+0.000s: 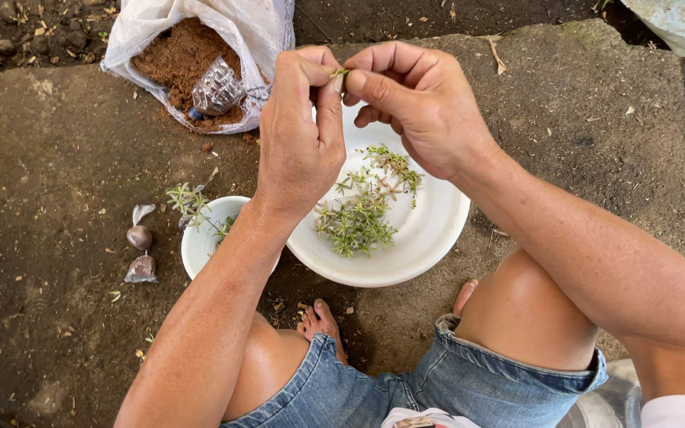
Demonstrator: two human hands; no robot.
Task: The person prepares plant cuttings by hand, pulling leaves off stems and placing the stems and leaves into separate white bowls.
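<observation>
1. Nearest: bent knees in denim shorts [469, 388], bare toes [323, 321] on the dirt ground [57, 317]. Squat looks stable; keep elbows braced on the knees so the fingers don't wander.
2. Small white bowl [200, 242] at 9 o'clock of the big one, holding a few trimmed sprigs [188, 198]. Two small filled plastic bags [140, 254] lie further out at 9.
3. Large white bowl [422, 238] sits directly under the hands, with a loose pile of green cuttings [362, 210] in it. Work over it so debris drops inside.
4. Left hand [299, 143] and right hand [418, 103] meet at 12 o'clock above the bowl rim. Fingers of both are pressed together, pinching one tiny cutting [339, 73]; most of it is hidden.
5. My judgement: hold the stem low and strip with nails, light force, since it looks easy to snap.
6. Farthest: white sack [255, 32] of brown coir-like substrate [180, 55] at 11 o'clock, cut clear bottle scoop [217, 89] lying in it.
</observation>
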